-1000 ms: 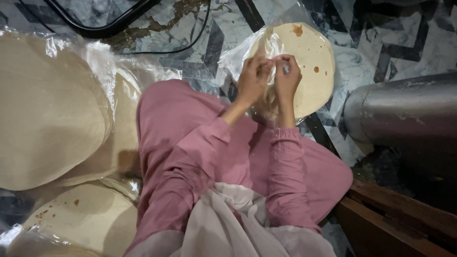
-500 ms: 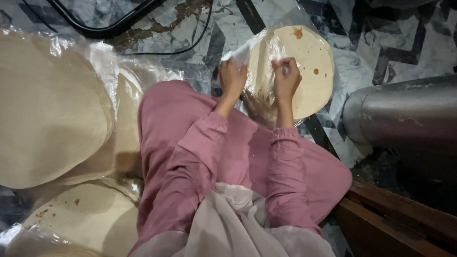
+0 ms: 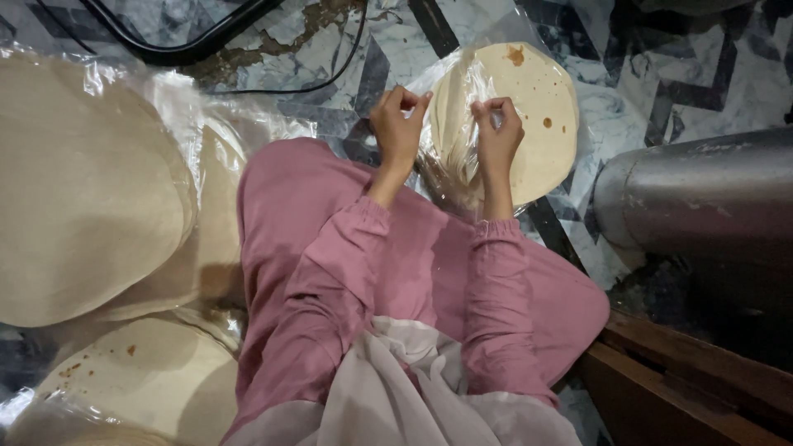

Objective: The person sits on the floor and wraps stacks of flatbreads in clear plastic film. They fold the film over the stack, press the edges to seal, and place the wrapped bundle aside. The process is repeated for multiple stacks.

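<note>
A round, flat bread [image 3: 537,107] with small brown spots lay on the patterned floor [image 3: 644,107], just past the person's knees. It sat inside a thin, clear plastic bag [image 3: 450,165] that crinkled and shone in the light. The left hand [image 3: 398,124] was at the bag's left edge, and its fingers [image 3: 406,101] were pressed together, pinching the plastic. The right hand [image 3: 498,128] was over the bread, and its fingers [image 3: 487,106] were curled in and pinching the plastic too. The two hands were near each other but apart, with the plastic pulled between them. Both arms wore pink sleeves [image 3: 496,306], and the person's pink clothes [image 3: 297,239] covered the bent legs below. A pale cloth [image 3: 396,388] hung down at the bottom of the view. To the right of the bread, well apart from it, lay a big grey metal pipe [image 3: 702,198] on its side. Under the pipe there was a brown wooden edge [image 3: 686,380]. On the left side lay a stack of much bigger pale flat breads [image 3: 83,190] under more clear plastic. Another big flat bread [image 3: 140,372] with a few brown spots lay at the bottom left. At the top, a thin black cable [image 3: 330,74] ran across the floor, and beside it was a dark curved frame [image 3: 182,49].
</note>
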